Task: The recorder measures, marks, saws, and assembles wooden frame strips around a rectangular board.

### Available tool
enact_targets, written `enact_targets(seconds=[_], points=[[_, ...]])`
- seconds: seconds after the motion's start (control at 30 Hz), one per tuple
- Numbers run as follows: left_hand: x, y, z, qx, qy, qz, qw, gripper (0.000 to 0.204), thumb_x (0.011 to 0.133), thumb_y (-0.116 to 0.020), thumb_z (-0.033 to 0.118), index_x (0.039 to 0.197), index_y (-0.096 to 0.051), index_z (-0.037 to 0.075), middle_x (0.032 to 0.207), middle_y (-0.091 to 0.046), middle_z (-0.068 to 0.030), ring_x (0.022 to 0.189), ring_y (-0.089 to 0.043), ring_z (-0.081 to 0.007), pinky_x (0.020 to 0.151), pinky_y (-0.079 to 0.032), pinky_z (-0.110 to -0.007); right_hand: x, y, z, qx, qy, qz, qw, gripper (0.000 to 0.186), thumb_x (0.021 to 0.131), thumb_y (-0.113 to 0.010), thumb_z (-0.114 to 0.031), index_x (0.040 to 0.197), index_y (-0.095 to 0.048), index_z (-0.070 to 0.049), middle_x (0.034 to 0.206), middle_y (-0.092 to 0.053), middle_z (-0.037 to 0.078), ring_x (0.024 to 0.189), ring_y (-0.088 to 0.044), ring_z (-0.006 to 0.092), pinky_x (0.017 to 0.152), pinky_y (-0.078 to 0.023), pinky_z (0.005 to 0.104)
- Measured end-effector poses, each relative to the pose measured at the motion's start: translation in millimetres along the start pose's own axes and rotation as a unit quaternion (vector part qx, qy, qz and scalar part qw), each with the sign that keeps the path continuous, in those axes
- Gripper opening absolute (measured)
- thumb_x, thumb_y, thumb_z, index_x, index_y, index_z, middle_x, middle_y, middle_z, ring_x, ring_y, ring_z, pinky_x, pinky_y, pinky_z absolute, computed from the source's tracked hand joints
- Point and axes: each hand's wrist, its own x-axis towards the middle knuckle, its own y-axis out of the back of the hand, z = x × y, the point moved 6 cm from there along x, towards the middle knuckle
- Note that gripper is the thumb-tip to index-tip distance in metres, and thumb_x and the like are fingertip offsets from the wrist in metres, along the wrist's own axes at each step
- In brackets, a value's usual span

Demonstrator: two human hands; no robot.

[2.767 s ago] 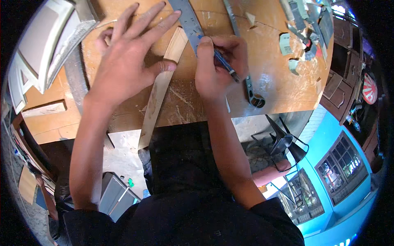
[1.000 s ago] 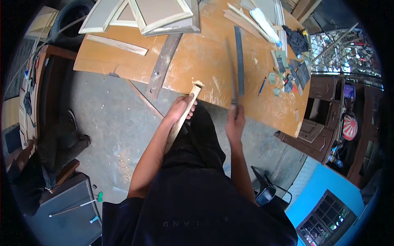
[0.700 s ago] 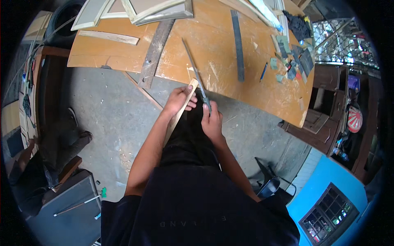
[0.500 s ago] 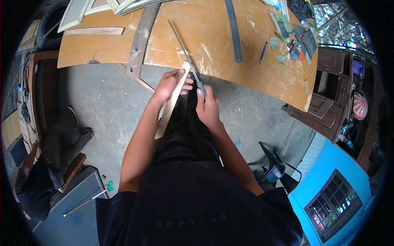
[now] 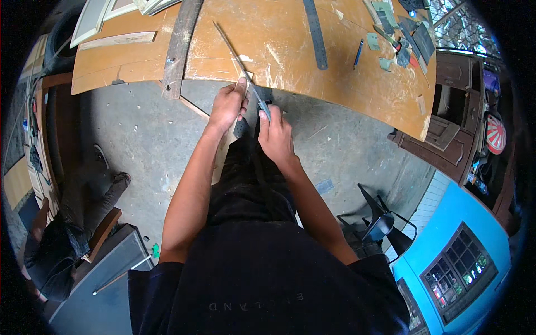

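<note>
My left hand (image 5: 228, 107) is closed round the upper part of a narrow pale wood strip (image 5: 222, 156), thumb on top near its far end. The strip slants back toward my lap, its far end at the near edge of the worn orange-brown tabletop (image 5: 279, 70). Closed on a grey handle, my right hand (image 5: 276, 134) holds a long thin-bladed hand tool (image 5: 229, 47). It is seen nearly edge-on, so I cannot tell whether it is a saw or a file. Its blade passes against or just over the strip's far end and points away over the tabletop.
On the tabletop lie a dark wood plank (image 5: 177, 56), a metal ruler (image 5: 316, 39), a blue pencil (image 5: 358, 54), a wood offcut (image 5: 118, 39) and sandpaper pieces (image 5: 385, 64). Pale frames (image 5: 109, 17) rest at far left. A person (image 5: 61, 245) sits left; a black chair (image 5: 382, 223) stands right.
The view has shifted a little. My left hand and the strip have moved slightly forward to the tabletop's edge, and the left fingers have curled in. The tool stays in my right hand.
</note>
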Motion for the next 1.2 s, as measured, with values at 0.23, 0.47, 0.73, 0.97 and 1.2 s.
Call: enact_targets(seconds=[0.23, 0.47, 0.73, 0.97, 1.2], points=[[-6.0, -5.3, 10.9, -0.024, 0.000, 0.042, 0.999, 0.049, 0.103, -0.049, 0.042, 0.088, -0.063, -0.002, 0.070, -0.062, -0.0065, 0.050, -0.053, -0.0139, 0.050, -0.045, -0.031, 0.0, 2.5, -1.0, -0.016, 0.012, 0.007, 1.000, 0.016, 0.100, -0.053, -0.014, 0.108, -0.051, 0.000, 0.085, -0.062, 0.029, 0.078, -0.061, 0.0516, 0.063, -0.048, 0.0535], [-1.2, -4.3, 1.7, 0.017, 0.003, 0.021, 1.000, 0.049, 0.103, -0.048, 0.047, 0.087, -0.058, 0.002, 0.065, -0.053, -0.0022, 0.052, -0.048, -0.0116, 0.047, -0.039, -0.027, 0.5, 1.9, -8.2, -0.030, -0.007, 0.000, 1.000, 0.015, 0.100, -0.053, -0.015, 0.098, -0.049, -0.001, 0.083, -0.062, 0.026, 0.076, -0.062, 0.0484, 0.062, -0.048, 0.0528], [-2.6, -5.3, 1.3, 0.017, 0.001, 0.043, 0.999, 0.046, 0.103, -0.049, 0.045, 0.084, -0.058, 0.004, 0.064, -0.050, -0.0001, 0.051, -0.044, -0.0099, 0.046, -0.035, -0.027, 0.2, 3.1, -10.2, -0.038, 0.003, -0.008, 0.999, 0.013, 0.099, -0.054, -0.013, 0.105, -0.052, -0.001, 0.078, -0.061, 0.028, 0.072, -0.062, 0.0502, 0.058, -0.048, 0.0541], [-1.4, -5.5, 3.9, 0.024, -0.001, 0.054, 0.998, 0.045, 0.103, -0.048, 0.044, 0.082, -0.057, 0.005, 0.064, -0.049, 0.0009, 0.049, -0.040, -0.0085, 0.044, -0.032, -0.026, 2.7, 4.4, -6.8, -0.045, -0.005, -0.019, 0.999, 0.013, 0.099, -0.055, -0.012, 0.106, -0.053, -0.001, 0.079, -0.062, 0.027, 0.072, -0.062, 0.0494, 0.058, -0.049, 0.0525], [0.6, -3.2, 1.5, 0.041, 0.005, 0.061, 0.997, 0.051, 0.103, -0.049, 0.041, 0.082, -0.063, -0.003, 0.066, -0.059, -0.0067, 0.057, -0.055, -0.0159, 0.055, -0.045, -0.033, -1.1, -0.2, -3.1, -0.019, 0.014, 0.008, 1.000, 0.016, 0.098, -0.056, -0.012, 0.110, -0.053, -0.001, 0.078, -0.063, 0.027, 0.071, -0.063, 0.0492, 0.058, -0.049, 0.0528]])
